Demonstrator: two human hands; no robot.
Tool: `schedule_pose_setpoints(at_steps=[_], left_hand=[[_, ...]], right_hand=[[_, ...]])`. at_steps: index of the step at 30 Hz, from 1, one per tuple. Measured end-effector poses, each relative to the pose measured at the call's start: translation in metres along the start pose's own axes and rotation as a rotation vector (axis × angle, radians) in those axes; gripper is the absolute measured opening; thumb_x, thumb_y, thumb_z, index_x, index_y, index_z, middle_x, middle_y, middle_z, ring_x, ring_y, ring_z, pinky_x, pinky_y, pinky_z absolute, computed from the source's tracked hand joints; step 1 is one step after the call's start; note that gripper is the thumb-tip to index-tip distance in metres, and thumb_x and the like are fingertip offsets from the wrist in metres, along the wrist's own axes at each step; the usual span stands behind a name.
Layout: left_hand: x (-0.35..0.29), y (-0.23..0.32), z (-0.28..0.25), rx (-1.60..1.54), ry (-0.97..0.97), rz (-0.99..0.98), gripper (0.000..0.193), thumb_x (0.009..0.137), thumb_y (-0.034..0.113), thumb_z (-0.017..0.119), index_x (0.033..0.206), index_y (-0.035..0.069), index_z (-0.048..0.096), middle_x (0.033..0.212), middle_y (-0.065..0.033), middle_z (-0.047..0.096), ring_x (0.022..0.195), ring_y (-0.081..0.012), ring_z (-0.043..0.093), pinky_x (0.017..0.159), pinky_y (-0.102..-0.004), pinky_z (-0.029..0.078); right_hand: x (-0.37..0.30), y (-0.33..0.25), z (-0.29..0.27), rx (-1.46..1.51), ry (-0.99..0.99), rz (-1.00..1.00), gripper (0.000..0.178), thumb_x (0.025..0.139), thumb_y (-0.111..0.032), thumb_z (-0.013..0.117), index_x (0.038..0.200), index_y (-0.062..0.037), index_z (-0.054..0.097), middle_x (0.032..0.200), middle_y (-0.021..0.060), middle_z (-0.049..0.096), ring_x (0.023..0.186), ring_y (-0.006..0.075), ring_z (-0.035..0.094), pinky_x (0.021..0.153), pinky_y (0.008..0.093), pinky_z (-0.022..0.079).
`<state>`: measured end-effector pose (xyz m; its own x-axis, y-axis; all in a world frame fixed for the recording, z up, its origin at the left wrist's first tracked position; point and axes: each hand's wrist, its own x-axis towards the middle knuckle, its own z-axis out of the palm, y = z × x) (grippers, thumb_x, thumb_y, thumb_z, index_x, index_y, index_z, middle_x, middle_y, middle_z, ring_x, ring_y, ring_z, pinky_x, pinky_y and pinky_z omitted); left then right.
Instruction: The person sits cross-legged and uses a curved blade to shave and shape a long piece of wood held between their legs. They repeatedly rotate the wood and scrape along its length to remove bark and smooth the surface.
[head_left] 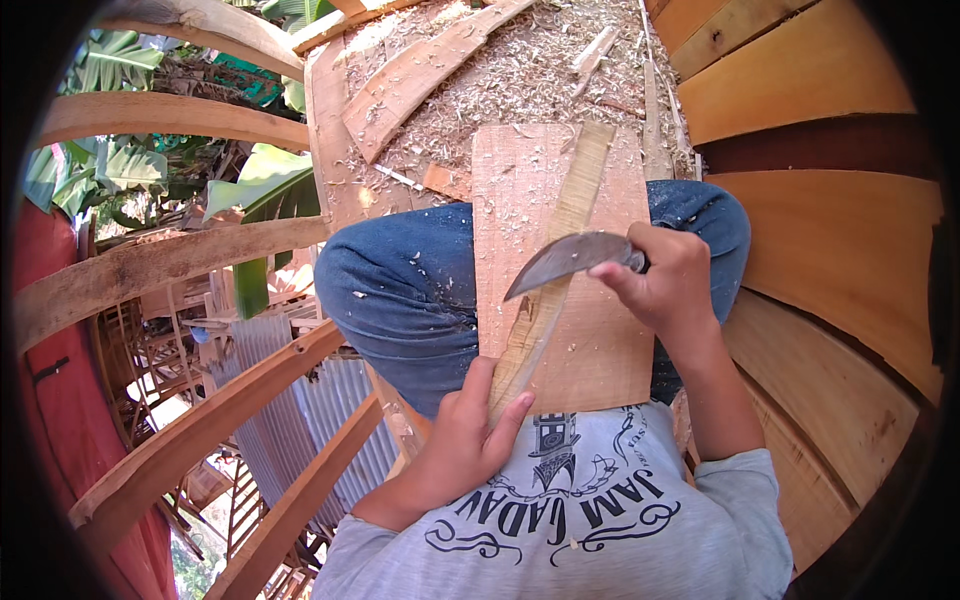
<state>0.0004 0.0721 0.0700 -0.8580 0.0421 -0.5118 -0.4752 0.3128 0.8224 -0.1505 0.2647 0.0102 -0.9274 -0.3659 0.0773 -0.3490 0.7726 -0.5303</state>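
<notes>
My left hand (pixel 474 437) is closed round the near end of a long, thin wooden strip (pixel 582 185). The strip slants away to the upper right across a flat wooden board (pixel 625 340) that lies on my lap. In my right hand (pixel 667 272) is a knife (pixel 570 258) with a wide curved blade, gripped by its dark handle. The blade crosses over the middle of the strip, its tip toward the left; whether it touches the wood I cannot tell. My right fingers hide most of the handle.
Wood shavings (pixel 520 70) cover the floor ahead, with a larger cut plank (pixel 425 80) and a small wood block (pixel 447 181) among them. Curved planks (pixel 800 85) rise on the right. Open wooden ribs (pixel 170 270) stand on the left, with banana leaves (pixel 265 185) and corrugated sheets (pixel 345 430) beyond.
</notes>
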Motion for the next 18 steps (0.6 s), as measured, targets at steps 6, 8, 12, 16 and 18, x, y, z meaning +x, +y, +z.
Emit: schedule_pose_setpoints(at_steps=[6,8,12,16,18], left_hand=[[-0.009,0.0,-0.005,-0.036,-0.011,0.04,0.026,0.089,0.011,0.059,0.106,-0.003,0.044,0.078,-0.0188,0.06,0.071,-0.0238,0.064,0.061,-0.0324,0.047],[-0.005,-0.005,-0.011,-0.148,0.074,-0.112,0.025,0.089,0.012,0.059,0.104,-0.002,0.045,0.08,-0.0188,0.062,0.075,-0.0213,0.065,0.065,-0.0321,0.047],[0.004,-0.009,-0.01,-0.236,0.068,-0.139,0.023,0.088,0.01,0.058,0.104,-0.002,0.045,0.081,-0.0144,0.063,0.077,-0.019,0.064,0.067,-0.0298,0.047],[0.004,-0.003,-0.008,-0.159,0.069,-0.074,0.022,0.089,0.009,0.057,0.104,-0.002,0.045,0.08,-0.0166,0.062,0.075,-0.0209,0.064,0.064,-0.0303,0.047],[0.009,-0.003,-0.007,-0.095,0.069,-0.112,0.022,0.089,0.008,0.056,0.104,-0.003,0.045,0.079,-0.0183,0.062,0.073,-0.0233,0.065,0.063,-0.0312,0.047]], right_hand=[[0.051,0.101,-0.044,0.137,0.32,0.421,0.07,0.087,-0.061,0.051,0.06,0.0037,0.047,0.048,0.0073,0.035,0.047,0.0175,0.035,0.046,0.0341,0.032],[0.031,0.072,-0.049,0.255,0.329,0.368,0.068,0.087,-0.058,0.053,0.059,0.0028,0.043,0.05,0.0042,0.03,0.05,0.0138,0.029,0.046,0.0324,0.028],[-0.013,-0.002,-0.021,0.173,0.07,0.059,0.062,0.078,-0.057,0.064,0.055,-0.002,0.048,0.046,0.0098,0.044,0.043,0.026,0.046,0.044,0.0349,0.037],[-0.02,-0.021,0.001,0.116,-0.08,-0.1,0.061,0.068,-0.061,0.068,0.052,-0.0054,0.049,0.048,0.0094,0.049,0.046,0.0278,0.056,0.043,0.0357,0.042],[-0.014,-0.009,0.018,0.093,-0.041,-0.139,0.062,0.066,-0.063,0.068,0.052,-0.0057,0.049,0.048,0.0096,0.049,0.045,0.0272,0.055,0.042,0.0352,0.042]])
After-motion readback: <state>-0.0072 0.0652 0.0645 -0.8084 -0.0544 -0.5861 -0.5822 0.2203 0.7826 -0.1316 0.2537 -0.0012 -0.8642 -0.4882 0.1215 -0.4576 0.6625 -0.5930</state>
